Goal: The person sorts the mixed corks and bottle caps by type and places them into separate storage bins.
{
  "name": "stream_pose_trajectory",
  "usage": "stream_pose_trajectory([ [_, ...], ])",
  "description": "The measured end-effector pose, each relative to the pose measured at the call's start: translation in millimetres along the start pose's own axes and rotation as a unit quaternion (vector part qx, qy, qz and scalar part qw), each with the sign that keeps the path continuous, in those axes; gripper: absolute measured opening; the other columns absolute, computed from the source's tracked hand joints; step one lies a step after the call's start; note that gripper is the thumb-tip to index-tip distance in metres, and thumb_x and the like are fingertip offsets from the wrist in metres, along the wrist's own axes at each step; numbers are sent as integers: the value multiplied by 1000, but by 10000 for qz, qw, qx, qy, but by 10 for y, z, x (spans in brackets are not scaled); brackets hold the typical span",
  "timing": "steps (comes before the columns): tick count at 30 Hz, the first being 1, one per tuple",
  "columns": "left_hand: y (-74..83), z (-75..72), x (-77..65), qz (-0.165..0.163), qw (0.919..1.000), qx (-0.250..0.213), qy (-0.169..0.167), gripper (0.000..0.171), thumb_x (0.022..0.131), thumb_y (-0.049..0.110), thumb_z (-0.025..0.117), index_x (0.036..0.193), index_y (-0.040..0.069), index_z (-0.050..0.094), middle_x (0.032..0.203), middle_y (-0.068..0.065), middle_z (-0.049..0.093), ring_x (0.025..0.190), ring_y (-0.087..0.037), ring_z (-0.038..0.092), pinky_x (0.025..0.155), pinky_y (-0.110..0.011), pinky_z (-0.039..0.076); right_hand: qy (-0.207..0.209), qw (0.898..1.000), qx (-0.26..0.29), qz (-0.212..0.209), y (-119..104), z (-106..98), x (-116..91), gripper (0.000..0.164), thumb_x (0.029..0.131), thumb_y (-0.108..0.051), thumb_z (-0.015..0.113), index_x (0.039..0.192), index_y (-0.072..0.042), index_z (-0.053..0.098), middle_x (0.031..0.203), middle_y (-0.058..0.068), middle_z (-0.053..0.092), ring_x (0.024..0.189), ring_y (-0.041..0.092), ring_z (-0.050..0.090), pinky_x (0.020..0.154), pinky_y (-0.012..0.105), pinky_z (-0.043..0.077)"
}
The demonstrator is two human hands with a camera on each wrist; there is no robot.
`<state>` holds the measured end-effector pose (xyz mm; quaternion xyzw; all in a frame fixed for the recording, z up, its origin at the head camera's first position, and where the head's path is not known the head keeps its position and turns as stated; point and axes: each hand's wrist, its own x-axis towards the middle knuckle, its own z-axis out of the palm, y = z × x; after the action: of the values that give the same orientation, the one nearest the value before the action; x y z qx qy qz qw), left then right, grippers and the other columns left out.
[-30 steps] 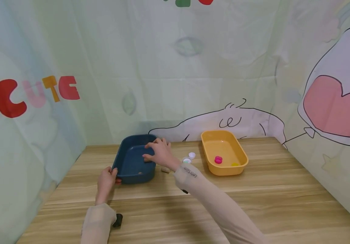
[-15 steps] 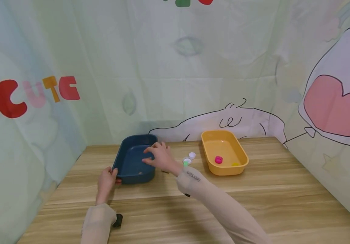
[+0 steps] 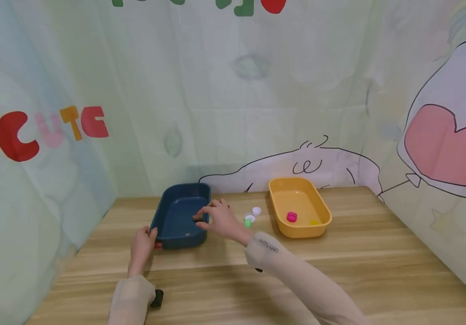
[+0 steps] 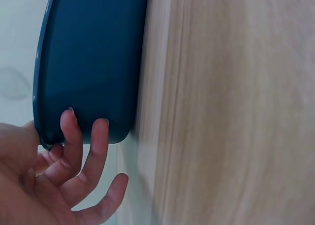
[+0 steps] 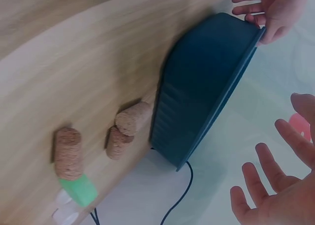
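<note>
My left hand [image 3: 142,246] grips the near left corner of a dark blue plastic bin [image 3: 178,243]. In the left wrist view its thumb is hidden behind the rim and its fingers lie along the outer wall. My right hand [image 3: 222,221] hovers over the bin's right edge, fingers spread and holding nothing, as the right wrist view shows. A brown cork-like piece [image 3: 197,217] appears inside the bin by the fingertips, and a small brownish spot [image 3: 187,234] lies near its front. Outside the bin, cork stoppers [image 5: 69,153] lie on the table, two of them close together beside its wall.
A yellow bin [image 3: 300,231] stands to the right, with a pink cap [image 3: 291,217] and a yellow piece [image 3: 314,222] inside. Between the bins lie a bright green piece [image 3: 248,222] and white caps [image 3: 256,211]. A printed curtain [image 3: 225,113] rises behind the wooden table [image 3: 225,280].
My right hand has drawn slightly right, uncovering the brown piece in the blue bin. The green piece by the white caps has come into view. The left hand keeps its grip.
</note>
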<state>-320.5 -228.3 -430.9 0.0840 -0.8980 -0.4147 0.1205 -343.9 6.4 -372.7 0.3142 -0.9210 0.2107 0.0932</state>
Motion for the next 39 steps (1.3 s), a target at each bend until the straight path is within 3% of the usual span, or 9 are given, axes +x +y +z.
stream_pose_trajectory([
  [4, -15, 2, -22, 74, 10000, -10, 39, 28, 92, 10, 39, 65, 5, 31, 60, -19, 63, 54, -26, 65, 53, -25, 43, 72, 9999, 33, 89, 55, 40, -75, 27, 82, -43, 59, 106, -31, 62, 113, -2, 56, 103, 18, 44, 77, 32, 30],
  [11, -35, 1, -39, 149, 9997, -190, 37, 29, 92, 9, 39, 64, 4, 33, 60, -20, 63, 51, -24, 65, 66, -40, 52, 366, 9993, -43, 93, 176, 84, -194, 27, 81, -39, 61, 102, -22, 65, 113, 3, 56, 103, 23, 47, 78, 41, 36],
  [16, -32, 1, -52, 155, 9997, -177, 59, 29, 91, 9, 40, 63, 4, 33, 60, -20, 63, 52, -25, 65, 61, -35, 52, 445, 9989, 35, 118, 254, 74, -261, 26, 81, -38, 62, 101, -22, 65, 109, 2, 57, 99, 23, 48, 72, 35, 33],
  [21, -21, 4, -61, 188, 9997, -78, 128, 29, 90, 9, 40, 63, 4, 33, 61, -21, 63, 52, -25, 65, 56, -28, 49, 292, 9994, 0, 210, 315, 36, -320, 29, 82, -41, 60, 103, -22, 64, 112, 3, 56, 100, 23, 46, 76, 39, 35],
  [30, -6, 14, -53, 62, 9990, -434, 48, 28, 91, 8, 40, 64, 4, 32, 59, -20, 61, 47, -21, 63, 53, -35, 53, 430, 9990, -8, 153, 457, 15, -428, 32, 81, -42, 60, 98, -16, 66, 103, 4, 58, 95, 23, 46, 69, 34, 31],
  [39, 11, 0, -35, 109, 9995, -296, 41, 28, 92, 9, 40, 65, 5, 31, 60, -19, 61, 48, -20, 64, 54, -31, 52, 294, 9994, -72, 141, 603, -15, -481, 24, 81, -37, 63, 96, -18, 67, 103, 4, 59, 97, 24, 45, 83, 46, 35],
])
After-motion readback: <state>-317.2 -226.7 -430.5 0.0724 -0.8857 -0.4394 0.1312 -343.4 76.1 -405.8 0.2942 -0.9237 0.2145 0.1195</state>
